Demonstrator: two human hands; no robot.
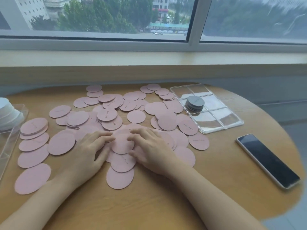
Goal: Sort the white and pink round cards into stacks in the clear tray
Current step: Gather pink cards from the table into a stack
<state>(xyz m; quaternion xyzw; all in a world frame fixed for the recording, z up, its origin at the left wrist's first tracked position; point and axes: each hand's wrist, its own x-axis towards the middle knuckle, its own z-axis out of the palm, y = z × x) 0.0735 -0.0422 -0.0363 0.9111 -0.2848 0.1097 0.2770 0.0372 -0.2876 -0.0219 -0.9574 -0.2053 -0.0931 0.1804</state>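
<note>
Pink round cards [136, 116] lie scattered and overlapping across most of the wooden table [149, 205], with a loose heap building near the front edge. Both hands are down on that heap. The left hand [90, 151] and the right hand [152, 149] face each other with fingers bent, their tips on the two sides of one small pink stack [122, 143], squeezing it together from the rims. I cannot tell whether the stack is actually lifted or just corralled.

The clear tray [232, 125] with its dividers sits to the right, just beside the spread, and holds one short stack of grey-looking cards [194, 103] in a middle compartment. A pile of white cards [8, 112] sits at the far left in another clear container [10, 143]. A phone [267, 161] lies near the right edge.

These discs look thin, light and slightly flexible, probably felt or card. Flat on wood they would be hard to pick from above; sliding them together and pinching at opposite edges seems the sensible hold. A loose stack could fan out or slip sideways if squeezed unevenly.
</note>
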